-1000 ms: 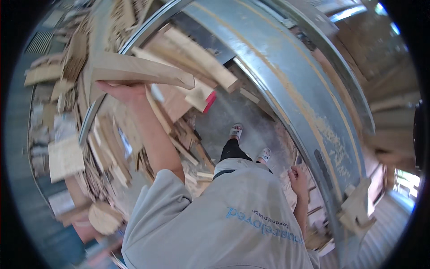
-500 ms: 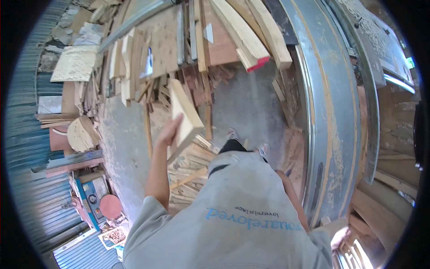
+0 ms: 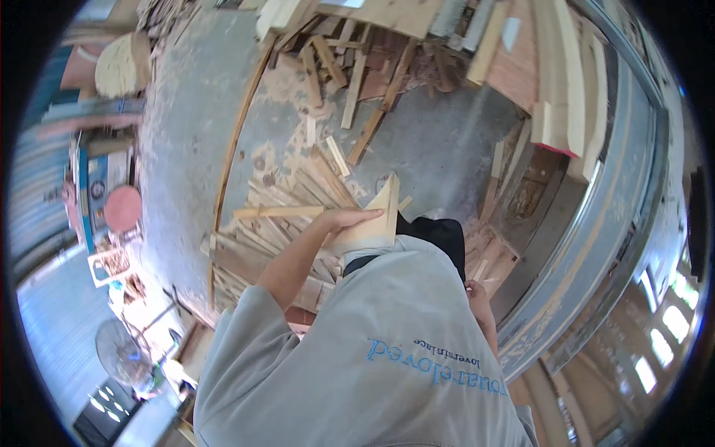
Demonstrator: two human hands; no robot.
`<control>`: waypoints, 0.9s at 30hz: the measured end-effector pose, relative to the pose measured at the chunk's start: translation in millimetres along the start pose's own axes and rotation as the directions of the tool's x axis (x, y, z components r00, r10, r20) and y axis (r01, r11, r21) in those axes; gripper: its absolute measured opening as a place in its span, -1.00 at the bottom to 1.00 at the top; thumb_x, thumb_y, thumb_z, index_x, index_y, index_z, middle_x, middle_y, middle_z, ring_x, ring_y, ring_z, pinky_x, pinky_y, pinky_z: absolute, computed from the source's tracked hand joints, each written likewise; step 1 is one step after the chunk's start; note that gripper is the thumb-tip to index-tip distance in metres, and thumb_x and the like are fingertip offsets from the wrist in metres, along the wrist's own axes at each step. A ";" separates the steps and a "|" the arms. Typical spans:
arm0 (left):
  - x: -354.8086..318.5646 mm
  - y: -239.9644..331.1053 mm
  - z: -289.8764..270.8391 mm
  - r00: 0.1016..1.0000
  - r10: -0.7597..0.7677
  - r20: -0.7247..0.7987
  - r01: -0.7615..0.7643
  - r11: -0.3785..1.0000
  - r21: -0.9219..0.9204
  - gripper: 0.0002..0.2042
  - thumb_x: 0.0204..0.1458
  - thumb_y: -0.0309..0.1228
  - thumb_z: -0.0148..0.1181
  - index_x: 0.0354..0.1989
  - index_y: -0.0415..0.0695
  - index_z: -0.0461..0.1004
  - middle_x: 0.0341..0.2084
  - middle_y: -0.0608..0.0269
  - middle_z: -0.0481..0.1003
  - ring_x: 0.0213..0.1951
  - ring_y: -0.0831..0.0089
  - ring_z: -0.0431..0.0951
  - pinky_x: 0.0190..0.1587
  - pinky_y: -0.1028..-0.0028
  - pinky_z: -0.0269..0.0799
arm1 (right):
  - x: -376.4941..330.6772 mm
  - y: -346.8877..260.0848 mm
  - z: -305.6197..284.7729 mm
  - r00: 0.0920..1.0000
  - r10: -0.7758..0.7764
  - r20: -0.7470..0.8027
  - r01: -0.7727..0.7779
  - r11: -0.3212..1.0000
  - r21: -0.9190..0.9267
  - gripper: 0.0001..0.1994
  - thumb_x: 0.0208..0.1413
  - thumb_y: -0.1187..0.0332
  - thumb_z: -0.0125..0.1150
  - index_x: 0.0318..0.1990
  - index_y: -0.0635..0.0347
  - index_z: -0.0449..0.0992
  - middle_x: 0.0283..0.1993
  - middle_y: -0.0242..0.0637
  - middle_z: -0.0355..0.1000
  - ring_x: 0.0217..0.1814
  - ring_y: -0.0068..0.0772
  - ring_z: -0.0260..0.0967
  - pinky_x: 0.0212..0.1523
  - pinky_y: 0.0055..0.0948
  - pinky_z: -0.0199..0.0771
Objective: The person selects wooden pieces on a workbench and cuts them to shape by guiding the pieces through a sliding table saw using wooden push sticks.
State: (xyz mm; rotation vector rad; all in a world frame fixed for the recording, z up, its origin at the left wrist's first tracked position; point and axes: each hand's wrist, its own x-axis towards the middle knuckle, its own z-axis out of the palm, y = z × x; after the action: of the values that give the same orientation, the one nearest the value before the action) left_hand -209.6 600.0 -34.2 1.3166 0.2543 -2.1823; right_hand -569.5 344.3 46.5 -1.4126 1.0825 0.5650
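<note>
One pale, flat wooden offcut (image 3: 370, 220), angled edge up, in left-hand fingers (image 3: 350, 217).

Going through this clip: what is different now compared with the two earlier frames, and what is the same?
The left hand has come down from the raised wood stack, where it gripped a long plank, to waist height; it now holds a pale wooden board over the scrap wood pile on the floor. The view has swung from the stack to the floor. The right hand stays low at the person's side; its grip cannot be made out.
</note>
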 end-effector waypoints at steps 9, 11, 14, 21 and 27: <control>12.4 -72.7 67.8 0.991 0.090 -0.100 -0.124 0.904 -0.410 -0.34 0.07 0.26 0.06 0.06 -0.11 0.50 -0.11 0.22 0.57 -0.31 0.50 0.58 -0.25 0.48 0.50 | 79.7 -19.6 -62.7 0.966 0.000 0.258 0.190 0.675 -0.712 -0.69 0.04 0.24 0.20 -0.11 0.23 0.54 -0.22 -0.02 0.56 -0.16 -0.13 0.53 -0.13 -0.30 0.47; -2.3 -81.3 85.5 0.987 0.096 -0.128 -0.145 0.882 -0.449 -0.35 0.10 0.24 0.04 0.07 -0.11 0.49 -0.12 0.22 0.57 -0.31 0.50 0.59 -0.25 0.49 0.50 | 87.8 -37.8 -70.8 0.947 -0.035 0.321 0.272 0.622 -0.735 -0.69 0.04 0.25 0.18 -0.11 0.23 0.54 -0.21 -0.01 0.56 -0.13 -0.11 0.53 -0.12 -0.27 0.47; 3.5 -126.1 119.9 0.954 0.202 -0.222 -0.294 0.784 -0.547 -0.38 0.15 0.19 0.01 0.09 -0.13 0.47 -0.14 0.22 0.58 -0.32 0.49 0.59 -0.25 0.49 0.51 | 81.5 -76.8 -79.8 0.889 -0.017 0.458 0.384 0.573 -0.724 -0.70 0.02 0.30 0.17 -0.11 0.26 0.54 -0.18 0.04 0.55 -0.10 -0.07 0.53 -0.13 -0.19 0.46; 35.9 -136.8 117.5 0.945 0.260 -0.198 -0.326 0.740 -0.589 -0.42 0.21 0.13 -0.04 0.12 -0.15 0.43 -0.16 0.19 0.58 -0.32 0.48 0.61 -0.26 0.46 0.53 | 115.9 -57.6 -95.1 0.864 -0.020 0.503 0.423 0.572 -0.703 -0.69 0.01 0.37 0.16 -0.09 0.31 0.53 -0.14 0.08 0.53 -0.09 0.02 0.50 -0.11 -0.18 0.46; 40.7 -140.0 89.7 0.942 0.294 -0.161 -0.333 0.772 -0.542 -0.40 0.19 0.14 -0.02 0.15 -0.14 0.42 -0.16 0.20 0.58 -0.31 0.52 0.61 -0.28 0.49 0.52 | 93.9 -85.3 -67.7 0.889 -0.045 0.456 0.379 0.631 -0.677 -0.70 0.08 0.31 0.14 -0.10 0.32 0.53 -0.14 0.09 0.52 -0.09 0.04 0.50 -0.10 -0.18 0.46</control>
State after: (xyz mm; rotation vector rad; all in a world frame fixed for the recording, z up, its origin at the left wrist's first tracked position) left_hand -369.6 660.2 -42.3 1.0013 0.6091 -1.6017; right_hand -472.0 241.8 20.8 -1.9948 0.2938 1.1594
